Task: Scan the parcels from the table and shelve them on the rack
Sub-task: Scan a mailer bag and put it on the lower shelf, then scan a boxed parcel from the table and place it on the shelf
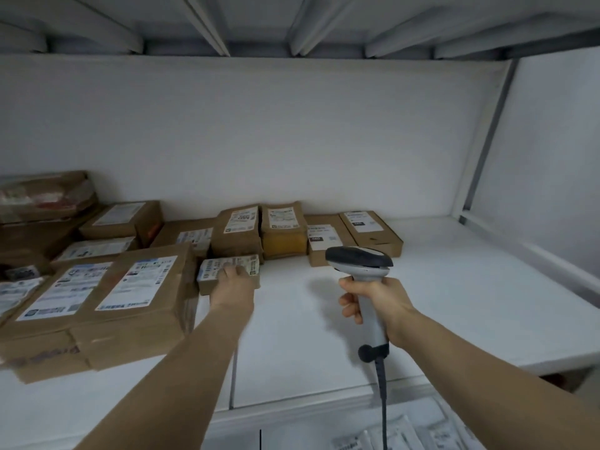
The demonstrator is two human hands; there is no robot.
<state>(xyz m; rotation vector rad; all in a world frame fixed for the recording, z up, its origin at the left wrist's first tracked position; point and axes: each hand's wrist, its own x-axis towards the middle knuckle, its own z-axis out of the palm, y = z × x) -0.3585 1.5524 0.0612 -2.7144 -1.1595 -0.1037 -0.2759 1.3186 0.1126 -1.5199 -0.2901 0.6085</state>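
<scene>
— What couldn't you make out?
— The left hand (232, 287) was blurred over the small parcel (210, 270). Its fingers lay close together across the top label and the thumb was hidden. Whether they clasped the box or only pressed on it, I couldn't tell. Most label print was unreadable. The stacked boxes (39, 206) at nine o'clock ran off the frame edge. The white packets (406, 433) at five o'clock, below the shelf, were cut by the bottom edge.
— And the other hand?
— The right hand (376, 300), at four o'clock, had its fingers wrapped round the handle of the scanner (358, 258). The scanner stood upright, apart from every parcel, and its cable (383, 404) dropped out at six o'clock.
— Where did the small parcel sit?
— On the shelf (438, 303), at eight o'clock of centre. The large box (97, 306) was just beside it at its nine. The back row of parcels (282, 232) was close at its twelve.
— Room to move?
— Open white board ran from that parcel out to the upright post (487, 134) at two o'clock.
— The setting?
— A white rack bay in dim light. The shelf boards had a seam, the back wall (259, 131) was white, and the ribbed underside of the upper shelf (259, 24) showed at twelve o'clock.
</scene>
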